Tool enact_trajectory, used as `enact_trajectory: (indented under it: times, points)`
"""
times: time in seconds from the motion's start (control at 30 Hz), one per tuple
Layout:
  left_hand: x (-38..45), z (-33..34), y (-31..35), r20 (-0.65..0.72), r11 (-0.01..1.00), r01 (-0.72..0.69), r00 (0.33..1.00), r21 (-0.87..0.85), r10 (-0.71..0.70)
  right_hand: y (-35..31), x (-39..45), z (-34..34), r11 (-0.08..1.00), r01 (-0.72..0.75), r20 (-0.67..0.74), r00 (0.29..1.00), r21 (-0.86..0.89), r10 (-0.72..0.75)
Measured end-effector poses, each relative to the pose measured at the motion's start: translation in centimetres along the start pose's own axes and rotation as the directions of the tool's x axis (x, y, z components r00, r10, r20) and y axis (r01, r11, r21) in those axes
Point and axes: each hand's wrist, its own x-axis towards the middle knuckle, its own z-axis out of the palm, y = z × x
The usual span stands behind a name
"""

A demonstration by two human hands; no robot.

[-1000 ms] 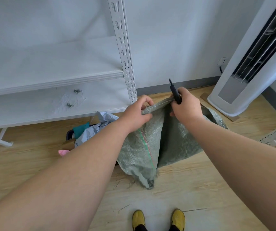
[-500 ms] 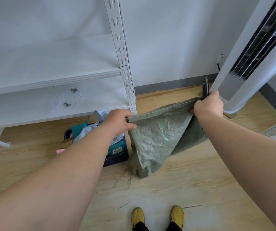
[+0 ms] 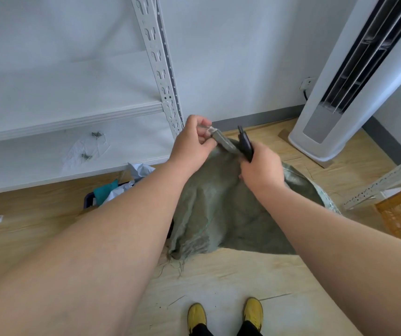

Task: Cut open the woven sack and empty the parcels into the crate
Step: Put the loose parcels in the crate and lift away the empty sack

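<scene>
Pinching the folded hem of the sack (image 3: 221, 209) with our left hand (image 3: 191, 144), we curl our right hand (image 3: 261, 169) round a black cutter (image 3: 245, 145) beside it. Left of the sack, parcels (image 3: 126, 183) fill the dark crate (image 3: 89, 201) on the floor (image 3: 231, 282).

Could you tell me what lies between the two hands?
In the head view, the sack's folded top edge spans from left hand to right hand.

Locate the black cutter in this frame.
In the head view, the black cutter sits just right of centre, gripped by the right hand above the green woven sack.
</scene>
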Motion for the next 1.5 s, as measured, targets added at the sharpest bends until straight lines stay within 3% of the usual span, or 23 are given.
enact_trajectory:
  times: [0.07, 0.17, 0.27, 0.33, 0.47, 0.53, 0.6, 0.7, 0.77, 0.8, 0.93, 1.17, 1.3, 1.37, 1.43, 1.47, 1.5]
  points:
    - [-0.1, 0.5, -0.7, 0.145, 0.996, 0.087, 0.986, -0.001, -0.086, -0.3, 0.9, -1.7, 0.999, 0.032, -0.114, 0.993, -0.005, -0.032]
    - [-0.9, 1.8, -2.5, 0.307, 0.95, 0.233, 0.906, 0.206, -0.29, -0.9, 2.6, -4.7, 0.993, 0.081, -0.203, 0.974, -0.091, -0.098]
    - [-2.4, 4.7, -3.4, 0.381, 0.915, 0.191, 0.864, 0.357, -0.329, -0.2, 4.7, -7.6, 0.977, 0.038, -0.265, 0.96, -0.21, -0.094]
    - [-3.2, 7.3, -3.1, 0.413, 0.92, 0.147, 0.86, 0.363, -0.3, 0.8, 6.2, -9.0, 0.964, -0.002, -0.207, 0.977, -0.264, -0.054]
    - [-2.9, 12.4, -0.8, 0.359, 0.925, 0.358, 0.853, 0.126, -0.379, 4.3, 7.5, -9.5, 0.946, 0.009, -0.007, 1.0, -0.324, -0.012]
    - [-2.2, 14.3, 0.1, 0.31, 0.876, 0.479, 0.842, -0.057, -0.441, 6.0, 7.4, -8.8, 0.948, 0.021, 0.017, 1.0, -0.317, -0.017]
    - [-1.6, 15.6, 0.6, 0.271, 0.822, 0.554, 0.818, -0.135, -0.507, 7.6, 7.1, -8.1, 0.954, 0.04, 0.027, 0.999, -0.299, -0.033]
    - [-0.7, 16.8, 0.5, 0.275, 0.678, 0.689, 0.724, -0.255, -0.633, 9.8, 6.5, -7.6, 0.99, 0.028, 0.141, 0.99, -0.14, -0.008]
    - [-0.1, 16.9, 0.4, 0.303, 0.562, 0.761, 0.646, -0.323, -0.701, 11.4, 5.7, -7.6, 0.995, -0.093, 0.181, 0.98, 0.049, 0.082]
    - [0.2, 17.0, 0.2, 0.312, 0.538, 0.772, 0.631, -0.339, -0.71, 12.4, 5.2, -7.7, 0.985, -0.15, 0.149, 0.979, 0.086, 0.136]
    - [1.5, 17.2, -0.3, 0.342, 0.425, 0.791, 0.585, -0.439, -0.736, 17.5, 2.6, -7.7, 0.952, -0.298, -0.106, 0.951, -0.075, 0.289]
    - [2.5, 17.7, -0.6, 0.404, 0.376, 0.844, 0.518, -0.382, -0.754, 21.9, -1.2, -6.4, 0.918, -0.394, -0.377, 0.845, 0.043, 0.381]
    - [3.0, 17.0, -0.9, 0.372, 0.308, 0.823, 0.507, -0.478, -0.777, 22.3, -2.0, -6.5, 0.882, -0.464, -0.435, 0.779, 0.085, 0.452]
    - [3.5, 16.5, -1.0, 0.331, 0.297, 0.799, 0.511, -0.522, -0.793, 22.5, -2.1, -6.5, 0.75, -0.628, -0.317, 0.682, 0.208, 0.659]
    - [3.9, 16.0, -1.0, 0.324, 0.273, 0.782, 0.511, -0.56, -0.796, 22.5, -2.4, -6.3, 0.491, -0.738, 0.014, 0.56, 0.464, 0.829]
    - [4.0, 15.7, -0.9, 0.325, 0.269, 0.774, 0.516, -0.573, -0.793, 22.4, -2.7, -6.1, 0.331, -0.759, 0.221, 0.522, 0.561, 0.824]
    - [4.1, 15.4, -0.8, 0.33, 0.271, 0.768, 0.526, -0.58, -0.784, 22.4, -3.0, -5.8, 0.24, -0.766, 0.351, 0.517, 0.596, 0.781]
